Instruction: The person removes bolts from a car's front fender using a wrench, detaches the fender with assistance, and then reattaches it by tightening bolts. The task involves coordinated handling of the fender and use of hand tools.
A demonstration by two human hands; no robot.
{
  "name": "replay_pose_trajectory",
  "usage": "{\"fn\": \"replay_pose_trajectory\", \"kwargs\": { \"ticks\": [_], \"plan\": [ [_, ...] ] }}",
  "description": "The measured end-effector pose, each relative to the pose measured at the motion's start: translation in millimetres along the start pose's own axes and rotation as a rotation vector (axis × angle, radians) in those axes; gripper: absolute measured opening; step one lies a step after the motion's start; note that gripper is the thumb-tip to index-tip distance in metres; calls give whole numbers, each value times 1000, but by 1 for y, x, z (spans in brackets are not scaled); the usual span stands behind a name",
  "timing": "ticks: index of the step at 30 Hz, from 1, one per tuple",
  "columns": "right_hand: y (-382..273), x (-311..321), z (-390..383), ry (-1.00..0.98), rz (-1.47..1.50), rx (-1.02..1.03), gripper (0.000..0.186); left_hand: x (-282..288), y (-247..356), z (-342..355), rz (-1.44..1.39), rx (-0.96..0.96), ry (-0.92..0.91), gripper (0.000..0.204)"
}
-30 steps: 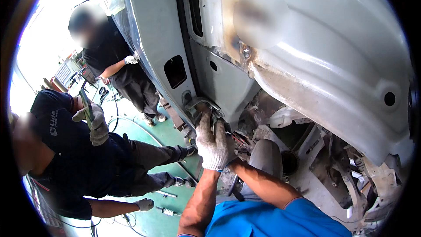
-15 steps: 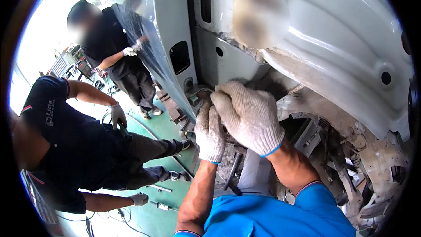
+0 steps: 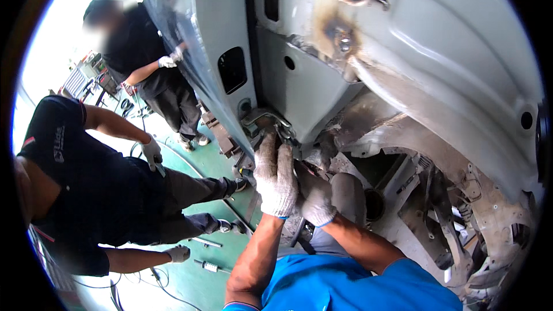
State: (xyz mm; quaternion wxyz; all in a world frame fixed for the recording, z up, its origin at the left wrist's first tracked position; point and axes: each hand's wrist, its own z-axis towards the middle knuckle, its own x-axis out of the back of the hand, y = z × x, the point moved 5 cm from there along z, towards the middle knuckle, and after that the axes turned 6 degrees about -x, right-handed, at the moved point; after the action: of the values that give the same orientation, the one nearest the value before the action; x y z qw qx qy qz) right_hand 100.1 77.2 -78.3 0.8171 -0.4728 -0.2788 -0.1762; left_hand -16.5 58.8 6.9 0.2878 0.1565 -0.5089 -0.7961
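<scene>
My left hand (image 3: 275, 178), in a soiled white knit glove, is closed at the lower corner of the car body pillar. Just beyond its fingertips show the curved metal jaws of what looks like a locking clamp (image 3: 269, 116), set against the pillar's base; its handle is hidden by the glove. My right hand (image 3: 317, 197), gloved alike, sits lower and close beside the left; its fingers are dark with shadow and partly hidden, so its hold cannot be made out. Above, two scorched weld spots (image 3: 344, 40) mark the pale inner panel (image 3: 426, 75).
Clear plastic film (image 3: 199, 40) hangs along the pillar at left. One person (image 3: 103, 184) stands close on my left, another (image 3: 138, 52) farther back. Hoses and tools (image 3: 210, 266) lie on the green floor (image 3: 201, 207). Bare, jagged metal structure (image 3: 455, 219) spreads on the right.
My right hand has dropped from the pillar's base to beside my left wrist, uncovering the curved clamp jaws. The left hand has shifted slightly down. My view has moved a little.
</scene>
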Motion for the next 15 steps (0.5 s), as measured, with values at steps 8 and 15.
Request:
{"fn": "replay_pose_trajectory", "kwargs": {
  "ticks": [8,15],
  "plan": [
    [-11,-48,21,64,137,36,43,0,-6,3,115,-63,-66,53],
    [-96,120,24,-157,109,-14,34,7,0,5,-74,4,-37,42]
  ]
}}
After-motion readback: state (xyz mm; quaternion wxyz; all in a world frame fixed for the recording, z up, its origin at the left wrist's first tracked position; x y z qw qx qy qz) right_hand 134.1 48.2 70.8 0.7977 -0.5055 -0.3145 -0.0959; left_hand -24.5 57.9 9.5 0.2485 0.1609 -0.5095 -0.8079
